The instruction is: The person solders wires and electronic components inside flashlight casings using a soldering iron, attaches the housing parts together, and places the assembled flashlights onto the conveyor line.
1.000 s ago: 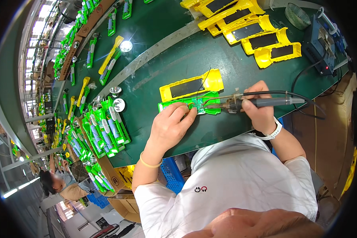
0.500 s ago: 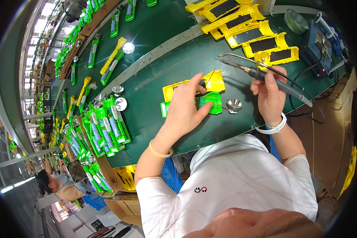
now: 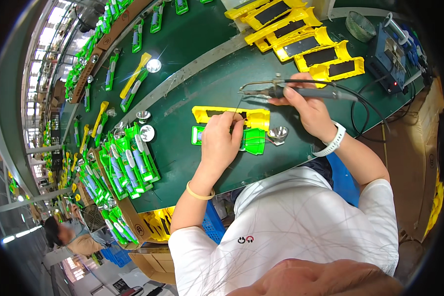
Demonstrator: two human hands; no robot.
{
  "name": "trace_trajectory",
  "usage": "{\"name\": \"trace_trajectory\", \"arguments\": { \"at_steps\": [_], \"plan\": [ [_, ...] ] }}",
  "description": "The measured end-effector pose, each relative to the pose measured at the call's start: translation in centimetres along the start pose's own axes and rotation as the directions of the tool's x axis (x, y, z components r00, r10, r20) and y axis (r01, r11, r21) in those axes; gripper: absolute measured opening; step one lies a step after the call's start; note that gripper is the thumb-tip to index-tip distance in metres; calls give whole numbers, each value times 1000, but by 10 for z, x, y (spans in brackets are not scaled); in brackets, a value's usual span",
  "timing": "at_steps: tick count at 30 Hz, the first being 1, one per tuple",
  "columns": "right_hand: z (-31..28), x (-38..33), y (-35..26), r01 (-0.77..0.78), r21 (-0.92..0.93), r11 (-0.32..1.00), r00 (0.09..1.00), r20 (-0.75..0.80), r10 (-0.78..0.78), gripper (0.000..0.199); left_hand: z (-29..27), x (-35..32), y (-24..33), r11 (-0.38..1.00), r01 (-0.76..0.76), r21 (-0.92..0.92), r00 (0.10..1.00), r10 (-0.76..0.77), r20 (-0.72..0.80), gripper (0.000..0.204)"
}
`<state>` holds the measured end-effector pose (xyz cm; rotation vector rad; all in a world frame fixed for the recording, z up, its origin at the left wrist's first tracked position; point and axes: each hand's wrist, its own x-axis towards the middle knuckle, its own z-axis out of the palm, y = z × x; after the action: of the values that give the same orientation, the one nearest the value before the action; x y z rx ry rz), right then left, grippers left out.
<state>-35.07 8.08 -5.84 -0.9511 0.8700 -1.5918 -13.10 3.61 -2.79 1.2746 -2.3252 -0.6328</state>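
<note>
My right hand (image 3: 308,109) grips a soldering iron (image 3: 323,92) with a thin metal feed tube alongside it. The iron's tip points left, above the work. My left hand (image 3: 221,137) is closed in a pinch on a thin dark wire (image 3: 239,104) that rises toward the tip; whether the two touch I cannot tell. Beneath and beside these fingers lie a yellow housing half (image 3: 259,119) and, nearer me, a green housing half (image 3: 254,143), partly covered by the hand. Thin wires run from the green half to a silver reflector cup (image 3: 278,134) on its right.
Yellow housing halves with dark panels (image 3: 301,47) lie in a row at the back. A blue soldering station (image 3: 389,59) stands at the right, with a glass bowl (image 3: 360,26) beside it. Green assemblies (image 3: 130,165) are piled at the left. Cables loop at the right.
My right hand has brought the soldering iron left and levelled it above the housings. My left fingers, spread before, have come together on the wire.
</note>
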Motion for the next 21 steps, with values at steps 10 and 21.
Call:
{"name": "trace_trajectory", "arguments": {
  "at_steps": [10, 21],
  "plan": [
    [-23, -19, -7, 60, -48, 997, 997, -35, -62, 24, -11, 17, -8, 983, -182, 9, 983, 182, -36, 9],
    [-21, -17, 1, 21, -342, 939, 998, 63, 0, 25, -13, 17, 3, 969, -202, 139, 979, 198, 41, 9]
  ]
}}
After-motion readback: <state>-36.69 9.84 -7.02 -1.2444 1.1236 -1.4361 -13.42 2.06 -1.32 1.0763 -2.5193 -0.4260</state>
